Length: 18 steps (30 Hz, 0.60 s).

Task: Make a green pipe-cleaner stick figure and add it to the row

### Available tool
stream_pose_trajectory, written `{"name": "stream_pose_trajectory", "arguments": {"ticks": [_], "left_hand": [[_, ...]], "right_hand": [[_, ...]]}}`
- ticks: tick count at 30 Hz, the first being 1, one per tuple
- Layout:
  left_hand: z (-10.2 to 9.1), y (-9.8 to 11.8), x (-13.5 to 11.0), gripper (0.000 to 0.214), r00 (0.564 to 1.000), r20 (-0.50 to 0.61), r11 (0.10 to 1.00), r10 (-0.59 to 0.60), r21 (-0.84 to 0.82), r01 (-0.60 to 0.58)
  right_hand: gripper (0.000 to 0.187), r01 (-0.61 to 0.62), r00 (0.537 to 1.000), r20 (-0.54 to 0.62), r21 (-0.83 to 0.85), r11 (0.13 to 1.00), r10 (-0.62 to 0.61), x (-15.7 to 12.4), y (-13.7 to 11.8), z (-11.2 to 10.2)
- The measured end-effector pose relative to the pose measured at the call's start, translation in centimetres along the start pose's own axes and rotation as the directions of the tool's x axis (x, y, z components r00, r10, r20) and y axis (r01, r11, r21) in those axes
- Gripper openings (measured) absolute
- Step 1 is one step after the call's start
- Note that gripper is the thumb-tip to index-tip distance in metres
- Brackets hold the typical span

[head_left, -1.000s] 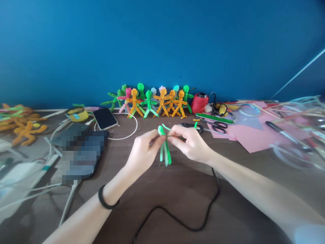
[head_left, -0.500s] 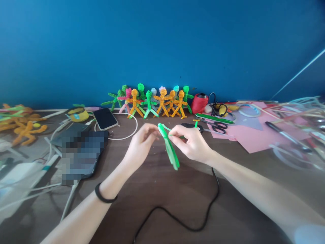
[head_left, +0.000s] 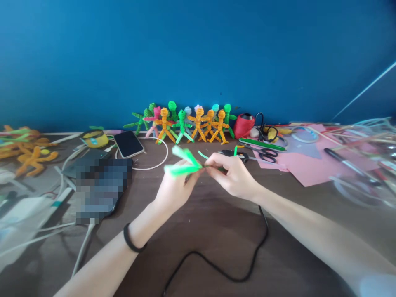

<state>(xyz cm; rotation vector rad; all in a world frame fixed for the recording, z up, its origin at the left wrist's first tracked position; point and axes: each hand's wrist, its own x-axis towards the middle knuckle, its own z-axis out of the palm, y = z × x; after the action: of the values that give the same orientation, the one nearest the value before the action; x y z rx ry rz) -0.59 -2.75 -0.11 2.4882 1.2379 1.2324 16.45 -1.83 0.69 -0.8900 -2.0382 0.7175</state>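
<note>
Green pipe cleaners [head_left: 185,168] are held up over the middle of the desk, their bright ends fanned out to the left across my left hand [head_left: 174,187]. The fingers of that hand are closed at the point where the ends meet; part of the grip is hidden. My right hand [head_left: 230,173] pinches the other part of the green pipe cleaners, thumb against forefinger, and the two sets of fingertips nearly touch. A thin pale green end [head_left: 202,155] sticks out just above the right fingertips. Behind the right hand stands a short bent green and orange piece [head_left: 236,149].
Pipe-cleaner figures [head_left: 199,123] stand against the blue wall [head_left: 198,49]. Left are a phone [head_left: 129,144], a blurred-out device [head_left: 105,187] and cables. Scissors [head_left: 267,155], a green pen [head_left: 262,144] and pink paper [head_left: 309,169] lie right. A black cord [head_left: 216,270] crosses the front desk.
The green pipe cleaners have swung from hanging downward to pointing left over my left hand. My left hand has moved slightly right and down, while my right hand stays almost in place.
</note>
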Motion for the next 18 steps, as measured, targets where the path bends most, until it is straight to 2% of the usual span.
{"name": "stream_pose_trajectory", "arguments": {"ticks": [1,3,6,8,10,11,12,13,14,15,17,18], "left_hand": [[-0.2,0.3,0.2,0.018,0.993,0.045,0.992,-0.114,-0.050,0.116],[-0.5,0.9,0.5,0.026,0.948,0.144,0.944,-0.283,-0.132,0.302],[-0.8,1.3,0.9,0.033,0.847,0.278,0.790,-0.453,-0.317,0.526],[-0.7,1.2,1.0,0.034,0.747,0.418,0.583,-0.517,-0.466,0.665],[-0.5,0.9,1.0,0.032,0.628,0.584,0.321,-0.515,-0.548,0.773],[-0.5,0.8,1.0,0.030,0.578,0.649,0.219,-0.495,-0.550,0.806],[-0.4,0.7,1.0,0.029,0.548,0.686,0.162,-0.478,-0.545,0.823],[-0.4,0.7,1.0,0.029,0.541,0.696,0.159,-0.472,-0.536,0.829],[-0.4,0.7,1.0,0.031,0.558,0.677,0.213,-0.479,-0.527,0.823],[-0.4,0.7,1.0,0.034,0.603,0.615,0.319,-0.508,-0.517,0.795],[-0.5,0.7,0.8,0.035,0.752,0.372,0.623,-0.544,-0.421,0.659],[-0.6,0.6,0.7,0.031,0.841,0.183,0.779,-0.509,-0.318,0.541]], "right_hand": [[0.010,0.011,1.000,0.004,-0.022,1.000,-0.010,0.0,0.0,0.0],[0.010,0.043,0.999,0.010,-0.063,0.997,-0.042,-0.1,0.0,0.0],[0.011,0.106,0.994,0.013,-0.133,0.986,-0.105,-0.2,0.1,0.2],[0.012,0.172,0.985,0.007,-0.189,0.967,-0.173,-0.2,0.2,0.3],[0.014,0.248,0.967,0.007,-0.243,0.938,-0.254,-0.3,0.4,0.5],[0.015,0.278,0.958,0.011,-0.262,0.924,-0.285,-0.3,0.5,0.5],[0.015,0.295,0.953,0.014,-0.273,0.916,-0.303,-0.3,0.5,0.6],[0.015,0.295,0.953,0.013,-0.276,0.915,-0.304,-0.3,0.6,0.5],[0.015,0.276,0.959,0.010,-0.269,0.923,-0.284,-0.3,0.6,0.5],[0.014,0.239,0.969,0.006,-0.253,0.937,-0.246,-0.3,0.6,0.4],[0.012,0.144,0.989,-0.004,-0.197,0.970,-0.148,-0.3,0.5,0.1],[0.011,0.099,0.995,-0.007,-0.160,0.982,-0.101,-0.2,0.4,0.0]]}}
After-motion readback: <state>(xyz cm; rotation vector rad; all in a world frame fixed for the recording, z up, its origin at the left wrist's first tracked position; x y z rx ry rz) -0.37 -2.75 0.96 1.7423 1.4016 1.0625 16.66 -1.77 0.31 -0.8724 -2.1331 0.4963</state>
